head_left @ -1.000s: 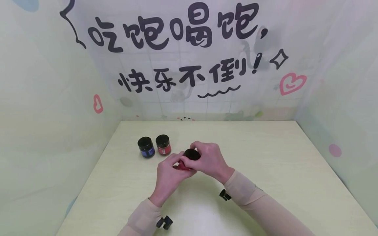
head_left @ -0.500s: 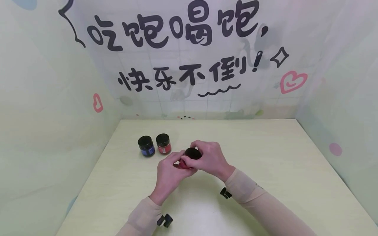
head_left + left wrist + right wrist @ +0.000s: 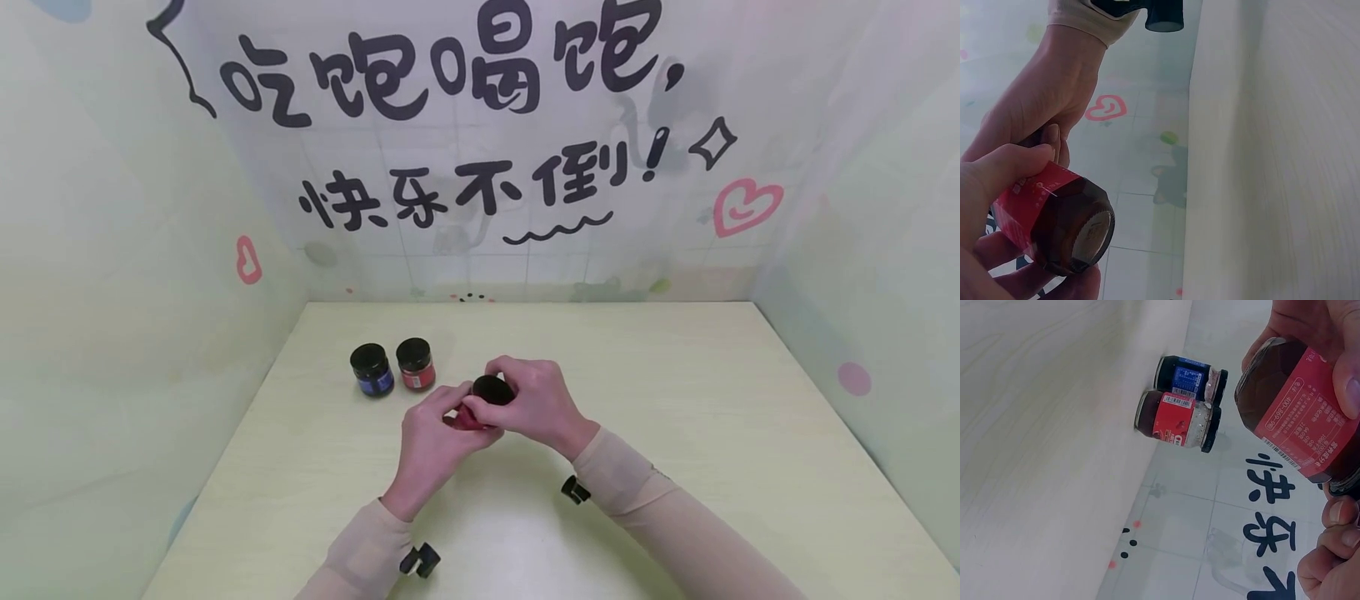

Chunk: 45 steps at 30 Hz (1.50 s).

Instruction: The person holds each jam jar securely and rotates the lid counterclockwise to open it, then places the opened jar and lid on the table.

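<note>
In the head view, my left hand [image 3: 433, 446] holds a small glass jar [image 3: 468, 417] with a red label, above the table. My right hand [image 3: 538, 402] grips the jar's black lid [image 3: 492, 390] from the other side, thumb toward me. The left wrist view shows the faceted base of this jar [image 3: 1075, 222] turned to the camera, dark contents inside, with left fingers around the body. Printed text and a barcode show on its label [image 3: 1304, 409] in the right wrist view. Right-hand fingers largely hide the lid there. Whether the lid is loose cannot be seen.
Two lidded jars stand side by side at the back left of the pale table [image 3: 675, 400]: one with a blue label [image 3: 372, 371], one with a red label [image 3: 416, 365]. Printed cloth walls [image 3: 480, 275] enclose the back and sides. Black wrist-camera mounts hang below both sleeves.
Both hands keep the same hold on the jar and lid, shifting very slightly right. The head view has tilted down a little. The two standing jars have not moved.
</note>
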{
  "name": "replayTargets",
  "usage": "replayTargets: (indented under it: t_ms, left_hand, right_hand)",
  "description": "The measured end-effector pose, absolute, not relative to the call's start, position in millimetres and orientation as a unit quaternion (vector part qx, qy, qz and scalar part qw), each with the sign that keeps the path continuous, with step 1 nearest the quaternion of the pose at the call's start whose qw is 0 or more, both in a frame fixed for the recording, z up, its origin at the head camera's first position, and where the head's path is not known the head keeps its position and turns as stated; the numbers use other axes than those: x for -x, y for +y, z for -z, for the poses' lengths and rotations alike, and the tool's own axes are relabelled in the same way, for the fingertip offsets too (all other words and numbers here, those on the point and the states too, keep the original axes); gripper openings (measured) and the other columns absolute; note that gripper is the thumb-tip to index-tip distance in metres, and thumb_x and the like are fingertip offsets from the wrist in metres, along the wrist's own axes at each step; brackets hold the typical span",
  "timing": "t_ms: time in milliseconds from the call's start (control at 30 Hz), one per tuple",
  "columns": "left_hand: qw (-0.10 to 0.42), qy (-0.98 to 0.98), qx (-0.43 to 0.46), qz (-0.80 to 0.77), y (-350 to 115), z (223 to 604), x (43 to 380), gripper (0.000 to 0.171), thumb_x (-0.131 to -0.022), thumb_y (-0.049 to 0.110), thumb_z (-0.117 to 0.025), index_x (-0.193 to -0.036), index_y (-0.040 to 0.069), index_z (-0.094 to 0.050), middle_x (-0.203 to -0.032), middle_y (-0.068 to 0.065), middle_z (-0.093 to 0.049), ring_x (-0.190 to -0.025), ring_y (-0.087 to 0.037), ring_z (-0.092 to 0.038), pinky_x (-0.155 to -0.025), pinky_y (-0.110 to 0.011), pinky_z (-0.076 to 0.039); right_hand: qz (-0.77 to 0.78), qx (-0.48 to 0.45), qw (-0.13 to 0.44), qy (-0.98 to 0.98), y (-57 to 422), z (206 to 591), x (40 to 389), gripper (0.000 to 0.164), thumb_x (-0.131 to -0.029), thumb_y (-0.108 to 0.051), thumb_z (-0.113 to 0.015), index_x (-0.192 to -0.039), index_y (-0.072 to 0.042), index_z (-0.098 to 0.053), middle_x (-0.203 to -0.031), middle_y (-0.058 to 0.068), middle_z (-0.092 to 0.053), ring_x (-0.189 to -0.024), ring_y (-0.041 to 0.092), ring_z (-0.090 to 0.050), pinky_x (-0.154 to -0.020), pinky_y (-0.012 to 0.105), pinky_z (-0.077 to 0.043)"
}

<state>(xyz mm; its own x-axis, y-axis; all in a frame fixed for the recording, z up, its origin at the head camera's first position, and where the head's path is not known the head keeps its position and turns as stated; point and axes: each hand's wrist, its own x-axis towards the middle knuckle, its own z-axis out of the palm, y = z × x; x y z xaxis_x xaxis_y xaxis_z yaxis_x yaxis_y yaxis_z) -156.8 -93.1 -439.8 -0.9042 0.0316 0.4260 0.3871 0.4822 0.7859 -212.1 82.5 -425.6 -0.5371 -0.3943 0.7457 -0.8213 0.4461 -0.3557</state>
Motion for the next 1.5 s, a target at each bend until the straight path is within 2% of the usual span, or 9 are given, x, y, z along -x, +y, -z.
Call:
replayTargets:
  t_ms: [400, 633, 800, 1100, 1500]
  left_hand:
    - [0.174, -0.836, 0.126, 0.504, -92.1, 440.4, 157.8, 0.045, -0.067, 0.023, -0.094, -0.11, 0.02, -0.078, -0.088, 0.013, -0.067, -0.076, -0.006, -0.065, -0.066, -0.024, -0.058]
    - [0.131, -0.821, 0.095, 0.547, -91.1, 440.4, 155.9, 0.051, -0.069, 0.022, -0.094, -0.116, 0.018, -0.076, -0.093, 0.009, -0.066, -0.08, -0.013, -0.064, -0.07, -0.027, -0.058]
    - [0.112, -0.815, 0.09, 0.562, -90.7, 441.9, 155.4, 0.052, -0.071, 0.022, -0.093, -0.119, 0.022, -0.075, -0.096, 0.007, -0.066, -0.086, -0.013, -0.063, -0.073, -0.027, -0.058]
    - [0.108, -0.822, 0.094, 0.551, -88.9, 441.7, 155.1, 0.049, -0.074, 0.027, -0.091, -0.119, 0.031, -0.073, -0.099, 0.009, -0.065, -0.091, -0.013, -0.062, -0.073, -0.029, -0.058]
    - [0.143, -0.836, 0.108, 0.518, -87.8, 439.9, 153.9, 0.057, -0.073, 0.035, -0.092, -0.125, 0.03, -0.07, -0.102, 0.012, -0.067, -0.089, -0.01, -0.062, -0.072, -0.029, -0.057]
  right_hand:
    - [-0.372, -0.397, 0.303, -0.782, 83.7, 428.3, 213.6, 0.026, -0.079, -0.034, -0.08, -0.087, -0.013, -0.068, -0.061, -0.006, -0.057, -0.05, 0.001, -0.044, -0.047, 0.016, -0.041]
    - [-0.382, -0.388, 0.292, -0.786, 84.0, 428.6, 212.5, 0.026, -0.08, -0.034, -0.08, -0.087, -0.014, -0.067, -0.06, -0.007, -0.055, -0.05, 0.001, -0.044, -0.047, 0.017, -0.042]
    - [-0.384, -0.374, 0.275, -0.798, 85.4, 429.4, 212.3, 0.023, -0.08, -0.033, -0.08, -0.087, -0.015, -0.067, -0.058, -0.01, -0.051, -0.05, 0.001, -0.042, -0.046, 0.018, -0.04]
    - [-0.399, -0.351, 0.254, -0.808, 89.9, 428.4, 212.9, 0.022, -0.08, -0.034, -0.08, -0.088, -0.017, -0.068, -0.056, -0.013, -0.045, -0.048, 0.002, -0.041, -0.044, 0.021, -0.039]
    - [-0.412, -0.342, 0.255, -0.805, 92.5, 424.8, 213.2, 0.025, -0.081, -0.035, -0.079, -0.093, -0.015, -0.07, -0.058, -0.01, -0.049, -0.05, 0.003, -0.044, -0.045, 0.021, -0.042]
